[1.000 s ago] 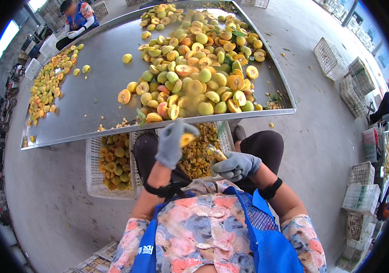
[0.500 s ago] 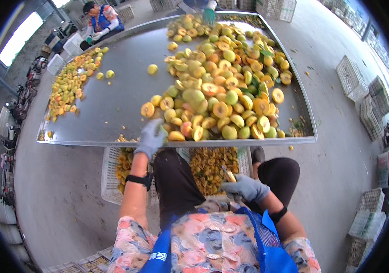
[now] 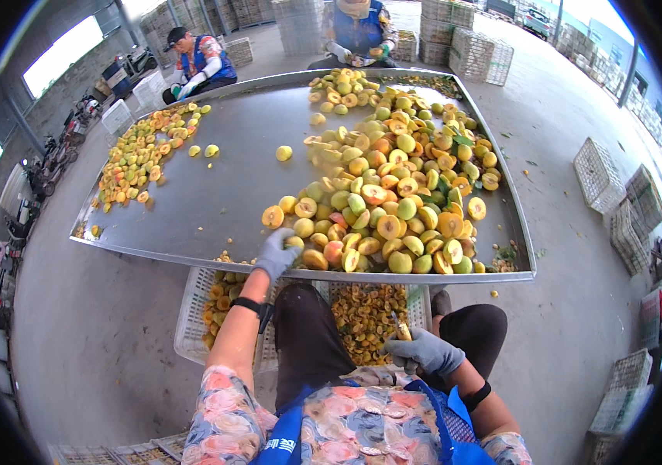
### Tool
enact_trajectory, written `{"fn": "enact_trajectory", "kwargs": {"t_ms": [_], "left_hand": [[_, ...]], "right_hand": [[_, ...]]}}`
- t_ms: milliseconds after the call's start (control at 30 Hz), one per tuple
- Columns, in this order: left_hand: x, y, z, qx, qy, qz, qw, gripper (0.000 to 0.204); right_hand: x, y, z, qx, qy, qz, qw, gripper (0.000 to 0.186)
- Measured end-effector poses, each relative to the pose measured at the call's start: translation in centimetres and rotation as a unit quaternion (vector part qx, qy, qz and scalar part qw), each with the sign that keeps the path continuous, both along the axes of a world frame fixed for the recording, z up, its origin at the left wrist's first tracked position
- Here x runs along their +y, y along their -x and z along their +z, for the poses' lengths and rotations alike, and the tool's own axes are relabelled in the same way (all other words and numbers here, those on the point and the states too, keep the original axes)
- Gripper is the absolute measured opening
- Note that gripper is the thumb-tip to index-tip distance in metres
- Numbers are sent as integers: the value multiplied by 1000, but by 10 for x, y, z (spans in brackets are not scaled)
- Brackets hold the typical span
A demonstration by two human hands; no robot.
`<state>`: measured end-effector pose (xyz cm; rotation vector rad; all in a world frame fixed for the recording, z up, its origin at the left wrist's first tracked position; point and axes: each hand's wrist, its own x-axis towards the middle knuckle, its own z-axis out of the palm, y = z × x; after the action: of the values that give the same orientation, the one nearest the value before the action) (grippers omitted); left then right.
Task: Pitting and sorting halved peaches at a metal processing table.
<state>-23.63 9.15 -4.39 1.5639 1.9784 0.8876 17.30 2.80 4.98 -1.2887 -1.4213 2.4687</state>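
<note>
My left hand [image 3: 275,254], in a grey glove, reaches over the near edge of the metal table [image 3: 214,209]. Its fingers curl round a yellow-green stone fruit [image 3: 294,242] at the front left of a big heap of fruit [image 3: 393,182]. Many in the heap are cut in half and show orange flesh and reddish hollows. Low by my right knee, my right hand [image 3: 428,351], also gloved in grey, is closed on a small knife [image 3: 402,328] with a yellowish handle, its blade pointing up and away.
Under the table edge stand a white crate of fruit halves [image 3: 221,298] and a crate of brownish fruit pieces [image 3: 366,314]. A smaller fruit pile [image 3: 141,155] lies at the table's left. Two people [image 3: 199,66] work at the far side. Crates [image 3: 598,177] stand at right.
The view has tilted up, bringing more of the far side in. My left hand has shifted slightly right to the heap's front edge. My right hand keeps the knife near my knee.
</note>
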Motion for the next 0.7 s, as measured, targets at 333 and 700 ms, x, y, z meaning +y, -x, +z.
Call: {"fn": "enact_trajectory", "kwargs": {"t_ms": [333,700], "left_hand": [[-2,-77,6,-200,-123,132,963,39],[64,-72,-16,-145,-113,161,970,31]], "right_hand": [[6,14,-13,9,-72,-91,993,25],[0,-13,-12,-47,-115,-160,979,26]]}}
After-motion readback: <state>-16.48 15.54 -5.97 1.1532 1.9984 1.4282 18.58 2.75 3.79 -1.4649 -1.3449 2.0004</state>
